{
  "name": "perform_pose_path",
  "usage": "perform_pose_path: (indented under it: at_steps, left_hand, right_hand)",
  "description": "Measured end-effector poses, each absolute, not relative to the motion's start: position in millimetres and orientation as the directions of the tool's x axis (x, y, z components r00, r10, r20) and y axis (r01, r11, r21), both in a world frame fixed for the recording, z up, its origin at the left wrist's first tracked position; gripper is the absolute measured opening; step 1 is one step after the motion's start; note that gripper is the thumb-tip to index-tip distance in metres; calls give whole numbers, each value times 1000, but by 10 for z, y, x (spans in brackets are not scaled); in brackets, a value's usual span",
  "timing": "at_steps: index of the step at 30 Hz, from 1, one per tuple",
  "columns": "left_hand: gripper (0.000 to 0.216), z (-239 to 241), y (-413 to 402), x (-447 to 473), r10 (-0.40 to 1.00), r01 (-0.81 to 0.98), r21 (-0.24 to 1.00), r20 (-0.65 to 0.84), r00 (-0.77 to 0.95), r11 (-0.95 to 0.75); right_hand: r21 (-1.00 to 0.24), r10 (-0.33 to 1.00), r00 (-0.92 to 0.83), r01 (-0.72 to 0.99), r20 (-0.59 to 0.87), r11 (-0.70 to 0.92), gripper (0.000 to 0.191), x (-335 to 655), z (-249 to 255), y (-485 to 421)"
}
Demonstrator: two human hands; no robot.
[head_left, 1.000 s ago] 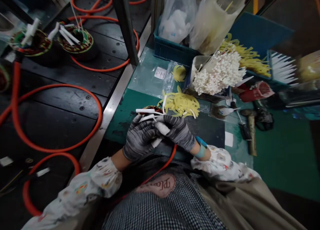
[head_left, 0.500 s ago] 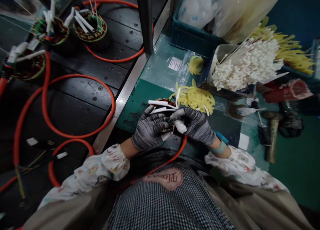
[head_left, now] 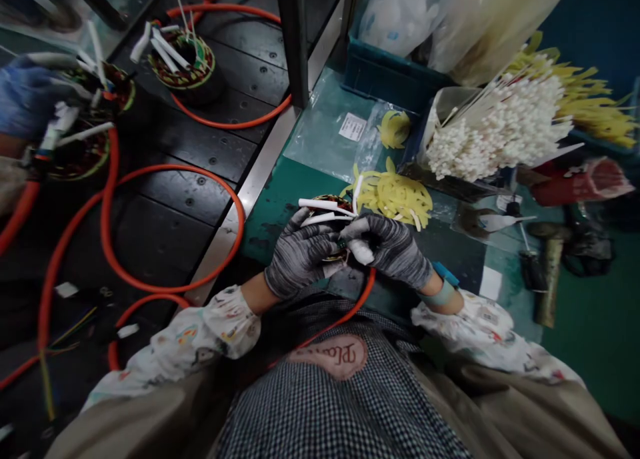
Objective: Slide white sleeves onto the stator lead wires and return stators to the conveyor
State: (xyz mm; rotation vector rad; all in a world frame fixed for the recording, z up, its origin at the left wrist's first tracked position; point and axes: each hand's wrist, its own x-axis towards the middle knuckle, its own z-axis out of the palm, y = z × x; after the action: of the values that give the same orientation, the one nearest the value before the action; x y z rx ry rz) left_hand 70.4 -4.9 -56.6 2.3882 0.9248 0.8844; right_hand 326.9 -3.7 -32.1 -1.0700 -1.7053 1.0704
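Far out at nine o'clock a co-worker's blue-gloved hand [head_left: 25, 96] rests on a wound copper stator ring with white sleeved leads [head_left: 80, 136], and a second such ring [head_left: 184, 62] sits at eleven o'clock on the black conveyor plate [head_left: 165, 199], looped by orange cable [head_left: 175, 179]. Near centre, the grey-gloved left hand [head_left: 299, 254] curls closed around the small stator coil [head_left: 327, 209] held over the green bench mat [head_left: 273, 212]. Just beside it, the right hand [head_left: 387, 246] has thumb and fingers pinched shut on a short white insulating sleeve [head_left: 361, 251] at the coil's edge. Loose yellow strips [head_left: 393, 196] lie at one o'clock, a bundle of white cable ties [head_left: 493, 132] at two. As a judgement, the sleeve could slip or snag, since the gloves dull the grip and the stiff white leads [head_left: 325, 206] crowd the fingers.
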Motion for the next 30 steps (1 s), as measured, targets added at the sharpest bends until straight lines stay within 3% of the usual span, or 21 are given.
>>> perform_pose_path:
  at_steps: [5, 9, 14, 30]
  left_hand:
    - [23, -590, -53, 717, 685, 424, 550, 463, 563, -720]
    - [20, -599, -42, 705, 733, 460, 595, 372, 569, -659]
    - [17, -654, -20, 669, 768, 512, 616, 260, 585, -598]
    - [13, -621, -34, 700, 777, 534, 601, 258, 575, -595]
  right_hand:
    - [-893, 821, -519, 215, 238, 395, 16, 3350, -306, -81]
    - [-895, 901, -331, 248, 281, 370, 12, 3350, -292, -141]
    - [-929, 959, -210, 278, 190, 245, 11, 3256, -258, -130]
    - [-926, 934, -298, 257, 197, 277, 8, 3288, -248, -139]
